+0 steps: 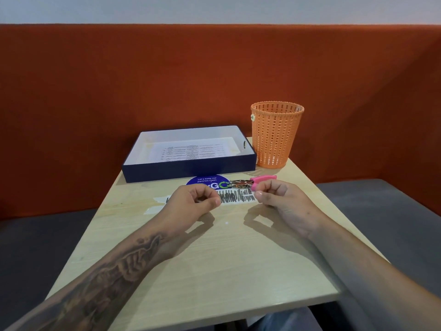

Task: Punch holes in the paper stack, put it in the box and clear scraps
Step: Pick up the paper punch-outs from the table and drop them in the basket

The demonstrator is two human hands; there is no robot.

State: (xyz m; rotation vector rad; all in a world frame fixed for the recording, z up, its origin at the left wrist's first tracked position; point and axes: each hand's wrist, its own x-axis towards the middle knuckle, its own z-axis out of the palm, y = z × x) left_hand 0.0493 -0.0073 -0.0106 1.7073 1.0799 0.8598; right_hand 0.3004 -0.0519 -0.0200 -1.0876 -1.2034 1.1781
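The paper stack [191, 149] lies flat inside the navy box [191, 168] at the table's far side. A hole punch [253, 182] with pink handles lies on the table just in front of the box. My left hand [193, 201] and my right hand [279, 199] hover over the table middle, both with fingers curled and thumb against fingertips. Nothing shows between the fingers. One tiny white paper scrap [226, 222] lies on the wood between my hands, nearer to me.
An orange mesh bin [274, 137] stands right of the box at the table's back corner. A scribbled-over tape strip [236, 196] and a round blue sticker [207, 181] are stuck to the light wooden table [214, 271]. An orange bench back rises behind.
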